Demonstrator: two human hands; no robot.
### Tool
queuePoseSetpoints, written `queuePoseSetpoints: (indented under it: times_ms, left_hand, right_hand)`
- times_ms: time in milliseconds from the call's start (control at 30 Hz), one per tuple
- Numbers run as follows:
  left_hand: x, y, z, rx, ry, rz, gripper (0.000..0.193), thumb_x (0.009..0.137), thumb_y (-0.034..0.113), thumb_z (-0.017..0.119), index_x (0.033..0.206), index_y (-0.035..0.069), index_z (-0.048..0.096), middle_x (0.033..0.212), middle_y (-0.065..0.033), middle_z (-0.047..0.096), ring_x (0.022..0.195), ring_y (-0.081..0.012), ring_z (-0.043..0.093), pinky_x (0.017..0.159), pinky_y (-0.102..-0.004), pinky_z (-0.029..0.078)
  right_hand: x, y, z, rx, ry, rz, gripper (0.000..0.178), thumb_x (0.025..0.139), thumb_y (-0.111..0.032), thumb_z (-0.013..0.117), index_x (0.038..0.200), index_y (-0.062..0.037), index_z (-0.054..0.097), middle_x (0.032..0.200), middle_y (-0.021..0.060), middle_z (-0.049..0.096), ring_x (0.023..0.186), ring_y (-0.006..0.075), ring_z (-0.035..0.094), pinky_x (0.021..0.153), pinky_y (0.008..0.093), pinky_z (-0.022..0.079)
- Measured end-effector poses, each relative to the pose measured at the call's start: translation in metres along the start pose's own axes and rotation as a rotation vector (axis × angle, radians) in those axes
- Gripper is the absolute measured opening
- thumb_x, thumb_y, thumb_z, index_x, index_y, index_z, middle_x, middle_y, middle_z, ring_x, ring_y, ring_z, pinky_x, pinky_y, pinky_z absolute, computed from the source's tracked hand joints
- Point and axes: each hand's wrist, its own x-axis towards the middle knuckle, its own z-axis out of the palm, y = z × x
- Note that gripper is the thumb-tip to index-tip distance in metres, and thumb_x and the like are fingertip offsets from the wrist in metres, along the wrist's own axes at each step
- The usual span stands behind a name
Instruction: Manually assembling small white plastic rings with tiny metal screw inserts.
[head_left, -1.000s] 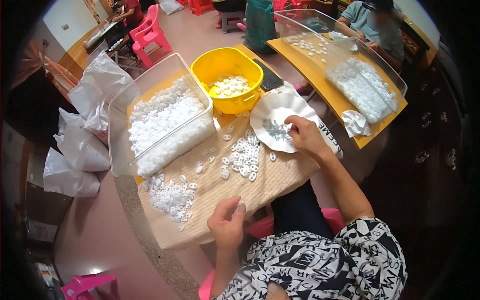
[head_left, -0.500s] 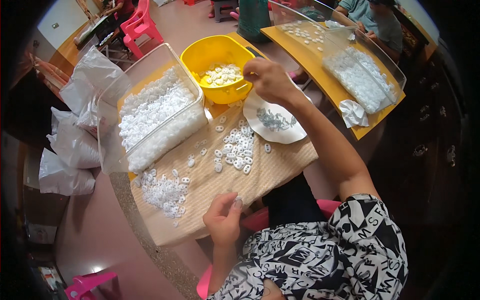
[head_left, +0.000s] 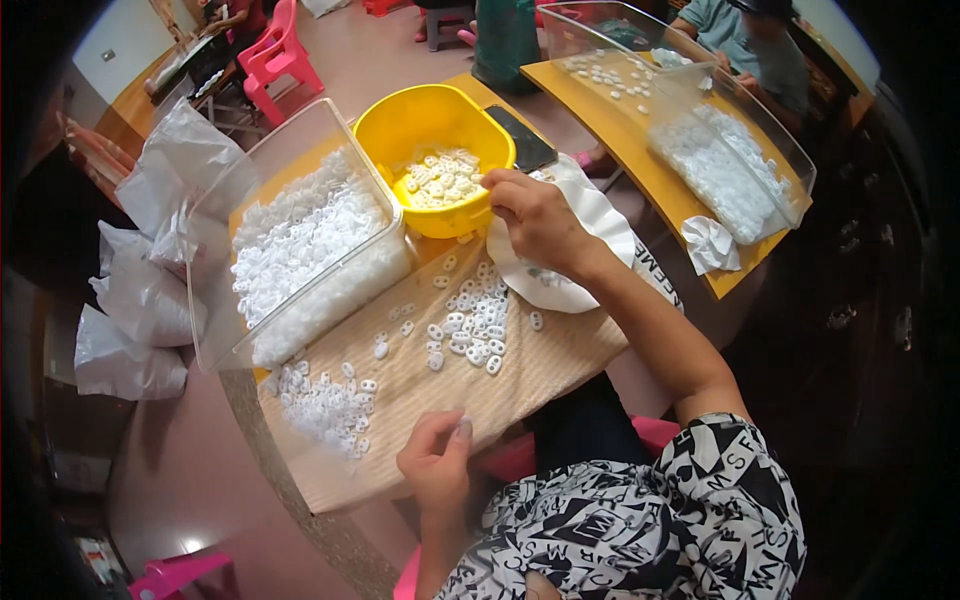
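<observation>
My right hand (head_left: 543,225) is over the white scalloped dish (head_left: 610,245), its closed fingertips beside the near right side of the yellow basin (head_left: 450,222). Whatever those fingers hold, if anything, is hidden. The hand covers most of the small grey pieces in the dish. White oval two-holed pieces (head_left: 445,177) lie in the basin. My left hand (head_left: 438,462) is closed at the table's near edge, thumb against fingers; I cannot make out anything in it. Beyond it, similar white two-holed pieces (head_left: 478,320) are spread on the beige ribbed cloth (head_left: 420,390).
A clear bin (head_left: 300,330) heaped with white pieces stands left of the basin. A smaller white pile (head_left: 325,405) lies before it. A dark phone (head_left: 525,140) rests behind the dish. White bags (head_left: 150,290) stand at left. Another person (head_left: 745,60) sits at the far yellow table (head_left: 735,275).
My right hand has come down and nearer from the basin's rim to over the dish, uncovering the phone and covering the grey pieces. My left hand stays near the table edge. The view has shifted slightly.
</observation>
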Motion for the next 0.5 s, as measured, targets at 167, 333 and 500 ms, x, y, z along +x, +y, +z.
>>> queuePoseSetpoints:
  times_ms: [167, 333, 500]
  left_hand:
    - [-0.004, -0.001, 0.003, 0.013, 0.123, 0.07, 0.013, 0.073, -0.005, 0.06, 0.086, -0.003, 0.06, 0.076, -0.0033, 0.056, 0.064, -0.0075, 0.05, 0.058, -0.0184, 0.04]
    - [-0.007, 0.005, 0.005, -0.065, 0.042, 0.1, 0.011, 0.073, -0.006, 0.057, 0.084, -0.003, 0.059, 0.082, -0.0059, 0.056, 0.071, -0.0105, 0.05, 0.064, -0.0202, 0.04]
    - [-0.017, 0.006, 0.007, -0.1, 0.014, 0.031, 0.011, 0.073, -0.009, 0.052, 0.081, -0.003, 0.057, 0.084, -0.0056, 0.054, 0.076, -0.0108, 0.049, 0.068, -0.0207, 0.04]
  right_hand:
    - [0.01, -0.004, -0.002, -0.068, 0.201, -0.103, 0.008, 0.067, 0.005, 0.054, 0.074, 0.0001, 0.056, 0.078, 0.0139, 0.055, 0.075, 0.0306, 0.054, 0.065, 0.0346, 0.044]
    - [-0.026, -0.006, -0.013, -0.076, 0.068, 0.221, 0.014, 0.066, 0.004, 0.053, 0.077, -0.0032, 0.059, 0.071, 0.0161, 0.055, 0.072, 0.0323, 0.054, 0.063, 0.0374, 0.044]
    - [-0.077, 0.013, -0.02, -0.167, -0.067, 0.418, 0.008, 0.067, -0.002, 0.052, 0.071, -0.002, 0.058, 0.075, 0.02, 0.059, 0.073, 0.035, 0.058, 0.067, 0.042, 0.045]
